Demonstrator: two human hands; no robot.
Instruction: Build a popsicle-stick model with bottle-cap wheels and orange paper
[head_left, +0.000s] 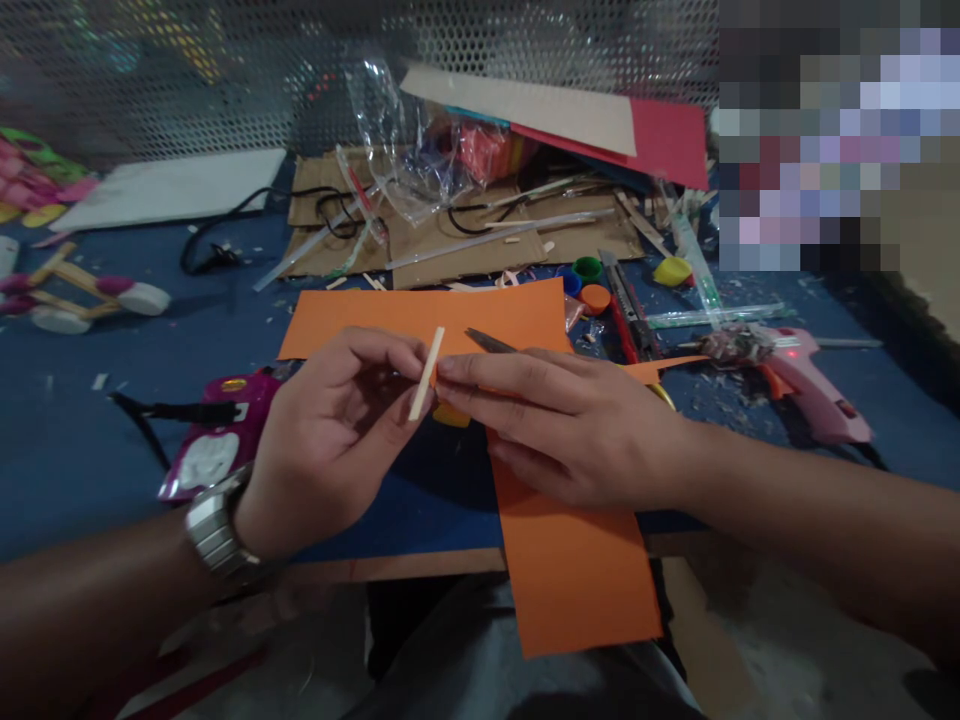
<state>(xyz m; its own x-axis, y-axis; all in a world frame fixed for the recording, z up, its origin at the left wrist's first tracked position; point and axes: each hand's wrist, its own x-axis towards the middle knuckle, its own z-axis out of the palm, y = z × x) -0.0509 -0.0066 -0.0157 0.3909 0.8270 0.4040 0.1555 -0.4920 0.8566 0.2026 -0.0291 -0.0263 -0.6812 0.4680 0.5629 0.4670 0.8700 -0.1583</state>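
- Left hand (pixel 330 440): fingers curled, pinching a short wooden stick (pixel 427 373) at frame centre; wristwatch (pixel 217 525) on the wrist.
- Right hand (pixel 562 420): fingers extended, tips touching the stick, closed on scissors (pixel 491 343) whose blades point toward 10 o'clock.
- Orange paper (pixel 570 570): beneath both hands, overhanging the desk (pixel 67 440) edge toward 6 o'clock.
- Pink glue gun (pixel 806 385): at 3 o'clock.
- Bottle caps (pixel 587 280): at 1 o'clock.

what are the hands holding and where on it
Left hand pinches a small wooden stick near its middle. Right hand touches the stick with fingertips and holds scissors by the handles.
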